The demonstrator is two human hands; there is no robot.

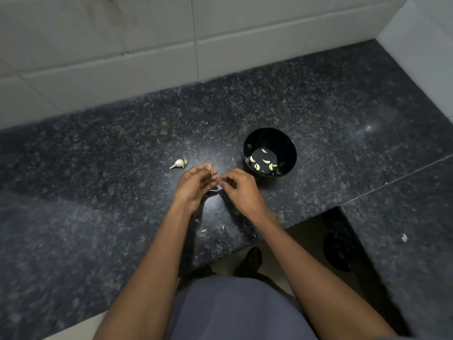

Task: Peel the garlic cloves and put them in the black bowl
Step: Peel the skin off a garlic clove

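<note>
Both hands, left hand (196,184) and right hand (241,190), pinch one garlic clove (215,176) with curled fingers. The black bowl (269,141) with peeled cloves (263,162) sits near the bench's back edge.

Dim, soft-focus, glare on countertop (213,153)

Legible text, labels, brands, numbers, signs: none. No readable marking on the black bowl (269,153), the surface (98,168) or the wall tiles (147,45).

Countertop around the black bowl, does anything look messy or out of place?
Only peeling litter: small pale skin scraps lie on the dark countertop near its front edge, and one larger white flake sits on the right-hand slab. The black bowl stands upright.
</note>
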